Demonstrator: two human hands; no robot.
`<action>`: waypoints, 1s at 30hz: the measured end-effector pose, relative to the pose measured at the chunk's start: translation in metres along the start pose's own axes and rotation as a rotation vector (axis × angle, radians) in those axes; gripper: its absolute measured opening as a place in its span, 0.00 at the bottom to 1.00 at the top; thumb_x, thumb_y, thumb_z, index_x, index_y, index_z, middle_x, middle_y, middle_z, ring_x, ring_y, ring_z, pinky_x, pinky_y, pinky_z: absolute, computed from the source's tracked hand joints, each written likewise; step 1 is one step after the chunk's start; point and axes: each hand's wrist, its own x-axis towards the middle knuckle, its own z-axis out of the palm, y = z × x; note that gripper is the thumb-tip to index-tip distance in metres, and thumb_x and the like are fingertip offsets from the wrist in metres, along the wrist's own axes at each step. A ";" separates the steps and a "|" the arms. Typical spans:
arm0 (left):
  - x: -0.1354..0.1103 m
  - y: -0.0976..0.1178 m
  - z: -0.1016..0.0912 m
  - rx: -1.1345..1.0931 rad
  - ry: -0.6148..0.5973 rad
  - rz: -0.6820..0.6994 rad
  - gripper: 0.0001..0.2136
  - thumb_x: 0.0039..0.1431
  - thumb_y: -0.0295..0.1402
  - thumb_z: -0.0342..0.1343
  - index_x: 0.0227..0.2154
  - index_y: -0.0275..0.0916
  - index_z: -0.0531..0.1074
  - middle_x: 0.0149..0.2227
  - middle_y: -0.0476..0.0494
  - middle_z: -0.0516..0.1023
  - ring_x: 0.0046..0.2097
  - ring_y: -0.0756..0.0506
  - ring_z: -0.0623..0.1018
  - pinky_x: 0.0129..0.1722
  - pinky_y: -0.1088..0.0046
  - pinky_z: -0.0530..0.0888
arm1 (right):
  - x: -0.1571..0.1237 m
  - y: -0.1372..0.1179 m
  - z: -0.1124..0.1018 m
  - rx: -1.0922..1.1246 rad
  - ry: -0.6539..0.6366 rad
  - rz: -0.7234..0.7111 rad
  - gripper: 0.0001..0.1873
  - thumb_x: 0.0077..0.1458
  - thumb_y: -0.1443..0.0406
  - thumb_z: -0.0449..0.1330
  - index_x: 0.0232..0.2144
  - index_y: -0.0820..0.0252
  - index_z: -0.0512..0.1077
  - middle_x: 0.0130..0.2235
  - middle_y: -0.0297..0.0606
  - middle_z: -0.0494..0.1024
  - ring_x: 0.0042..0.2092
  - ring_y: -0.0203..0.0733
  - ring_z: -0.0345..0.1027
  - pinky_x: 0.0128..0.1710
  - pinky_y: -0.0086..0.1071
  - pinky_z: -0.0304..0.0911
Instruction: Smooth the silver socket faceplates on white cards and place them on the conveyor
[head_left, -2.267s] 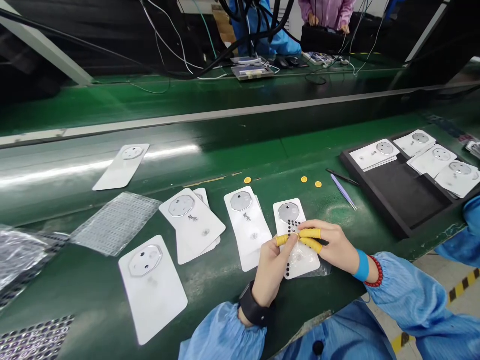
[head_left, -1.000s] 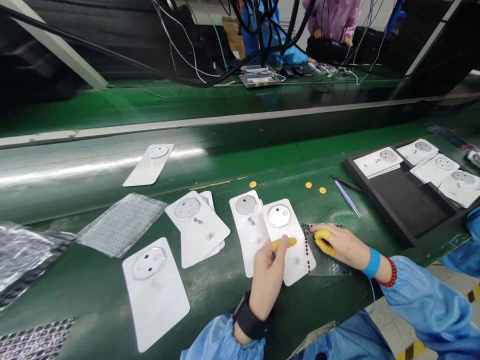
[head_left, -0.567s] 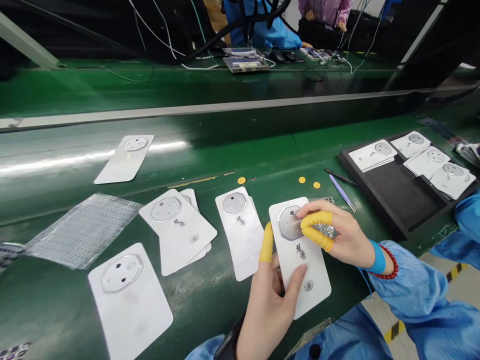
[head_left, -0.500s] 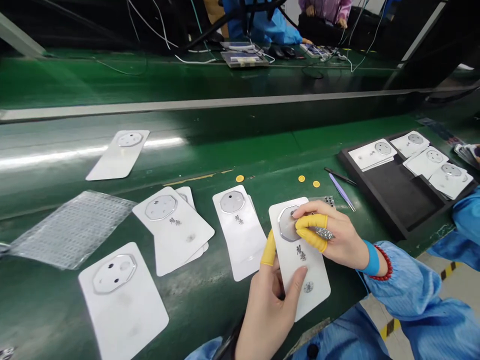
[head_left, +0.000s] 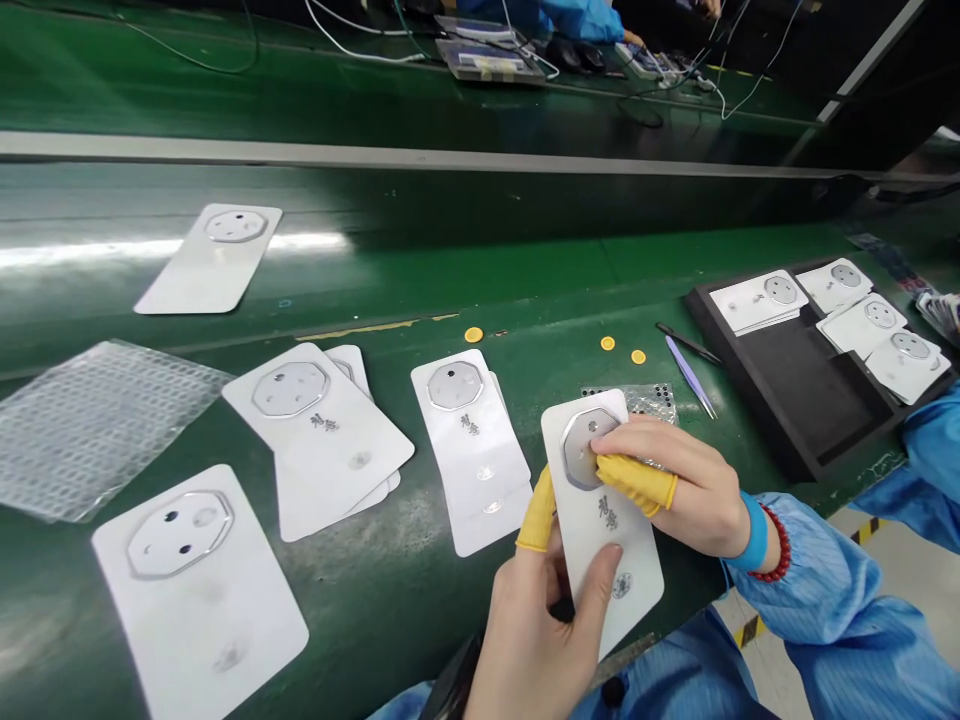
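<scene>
My left hand (head_left: 536,630) grips a white rectangular card (head_left: 611,540) from below, its yellow finger cot (head_left: 536,510) against the card's left edge. An octagonal silver film (head_left: 585,448) with dark holes sits near the card's top. My right hand (head_left: 675,490) lies over the card, a yellow finger cot (head_left: 637,482) pressing at the film's right edge. A small silvery strip shows faintly under those fingers, mostly hidden. Similar white cards (head_left: 469,450) lie on the green belt (head_left: 390,600) to the left, some stacked.
Beyond the card lies a dotted plastic sheet (head_left: 630,400), near several yellow discs (head_left: 607,343) and tweezers (head_left: 690,362). A black foam tray (head_left: 787,370) holds several cards at right. A clear bubble sheet (head_left: 97,430) lies left. A co-worker's blue sleeve (head_left: 930,460) enters at right.
My left hand has lifted the card off the belt and holds it up. My right hand has moved from the dotted sheet onto the card's film. The view has tilted downward.
</scene>
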 end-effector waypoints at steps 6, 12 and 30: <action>0.006 0.000 -0.006 -0.109 -0.102 -0.093 0.25 0.47 0.31 0.67 0.51 0.43 0.71 0.38 0.42 0.84 0.40 0.38 0.82 0.36 0.69 0.80 | -0.006 0.002 0.000 -0.155 -0.108 -0.150 0.13 0.59 0.74 0.52 0.46 0.70 0.70 0.48 0.54 0.77 0.51 0.49 0.70 0.49 0.47 0.72; 0.009 -0.009 -0.010 -0.064 -0.138 -0.090 0.29 0.49 0.33 0.66 0.55 0.39 0.66 0.35 0.41 0.83 0.34 0.39 0.82 0.33 0.68 0.79 | -0.020 0.007 0.005 -0.256 -0.191 -0.209 0.11 0.59 0.72 0.51 0.40 0.70 0.71 0.50 0.56 0.75 0.53 0.51 0.69 0.51 0.48 0.70; 0.026 -0.001 -0.005 -0.180 -0.119 -0.207 0.22 0.43 0.48 0.67 0.35 0.37 0.73 0.23 0.48 0.79 0.21 0.50 0.72 0.20 0.77 0.70 | -0.027 0.010 0.010 -0.046 -0.140 -0.146 0.18 0.61 0.72 0.51 0.53 0.75 0.63 0.52 0.62 0.71 0.58 0.53 0.63 0.52 0.49 0.70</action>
